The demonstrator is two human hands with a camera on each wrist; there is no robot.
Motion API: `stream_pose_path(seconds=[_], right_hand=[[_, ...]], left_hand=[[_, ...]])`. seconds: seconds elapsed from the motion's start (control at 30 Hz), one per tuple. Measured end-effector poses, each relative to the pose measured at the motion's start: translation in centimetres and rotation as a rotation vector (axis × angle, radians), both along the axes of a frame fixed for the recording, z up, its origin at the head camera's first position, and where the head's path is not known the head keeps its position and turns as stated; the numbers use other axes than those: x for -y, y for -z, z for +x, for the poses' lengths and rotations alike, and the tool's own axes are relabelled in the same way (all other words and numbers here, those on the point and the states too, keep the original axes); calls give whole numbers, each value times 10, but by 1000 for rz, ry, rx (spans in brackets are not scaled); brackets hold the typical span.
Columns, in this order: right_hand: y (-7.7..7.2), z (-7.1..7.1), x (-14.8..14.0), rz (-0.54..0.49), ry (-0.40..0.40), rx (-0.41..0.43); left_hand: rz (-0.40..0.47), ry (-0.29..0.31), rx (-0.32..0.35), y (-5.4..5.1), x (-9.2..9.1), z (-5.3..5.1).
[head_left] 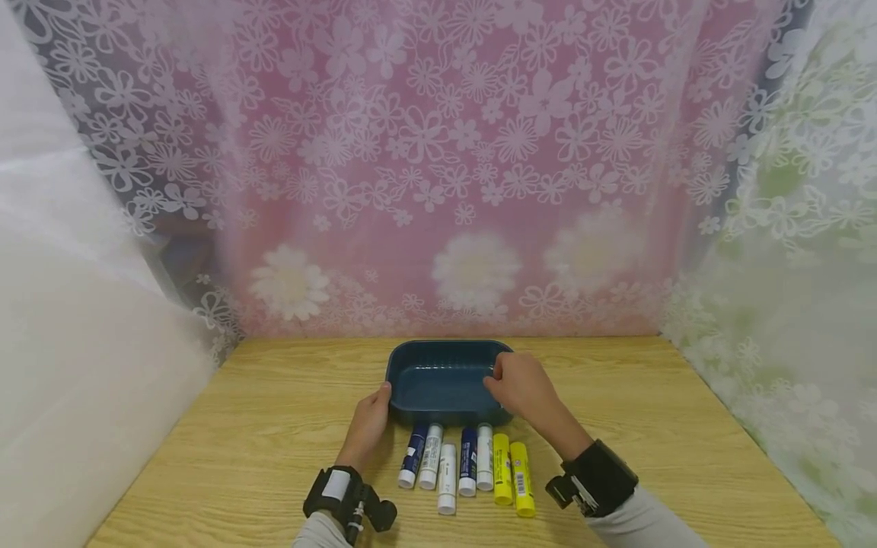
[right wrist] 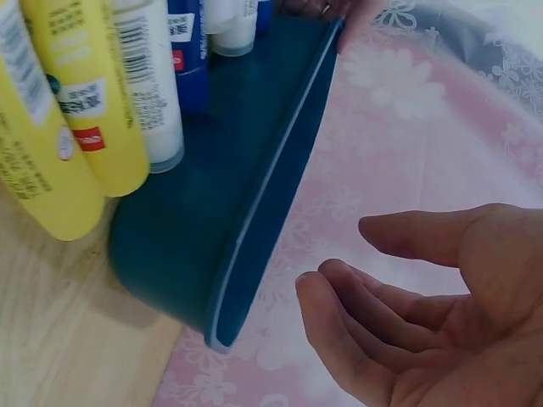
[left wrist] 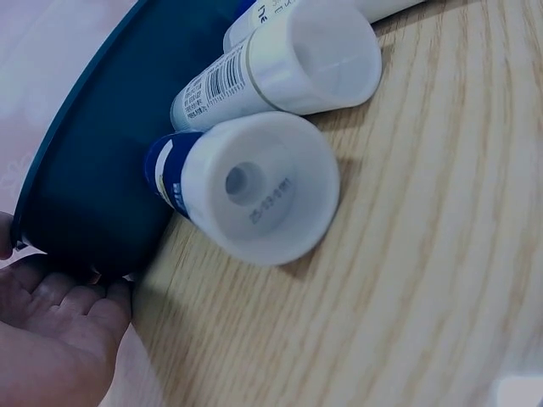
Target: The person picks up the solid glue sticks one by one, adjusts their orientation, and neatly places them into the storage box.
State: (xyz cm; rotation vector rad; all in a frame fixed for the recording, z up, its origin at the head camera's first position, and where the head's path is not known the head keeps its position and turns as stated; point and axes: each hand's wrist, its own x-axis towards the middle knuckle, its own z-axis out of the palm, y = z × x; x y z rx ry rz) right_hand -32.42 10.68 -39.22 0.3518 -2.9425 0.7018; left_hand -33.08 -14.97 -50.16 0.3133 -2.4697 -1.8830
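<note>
Two pale grey sleeves (head_left: 644,524) reach in from the bottom edge, each ending at a black wrist mount (head_left: 333,492). Between and beyond them is one tray (head_left: 438,390), dark teal-blue and glossy, rectangular with rounded corners, high walls and fine ribbing along its far inner side. It stands upright on the wood-grained tabletop (head_left: 637,426), toward the back and near the middle.

The left hand (head_left: 366,422) grips the tray's left end, thumb at the rim and fingers tucked under the outer wall. The right hand (head_left: 526,388) is at the right end; the right wrist view shows its fingers loosely bent, thumb held apart from them, holding nothing, with a gap between fingertips and rim.

Seven tubes lie side by side just in front of the tray, pointing roughly toward it: two dark blue tubes (head_left: 469,458) with white near ends, three white tubes (head_left: 448,476) and two yellow tubes (head_left: 522,478). The middle white one sits a little nearer the person than its neighbours. One barcode shows on the rightmost yellow one. Behind the table hangs one pink curtain (head_left: 425,160) with white flower outlines and three large pale daisies (head_left: 291,282) near its lower edge.
</note>
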Motion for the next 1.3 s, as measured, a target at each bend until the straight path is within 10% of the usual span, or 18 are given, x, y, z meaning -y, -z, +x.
stream_pose_path(seconds=[1.3], right_hand=[[35, 40, -33, 152, 0, 376]], left_hand=[[-2, 0, -6, 0, -1, 2]])
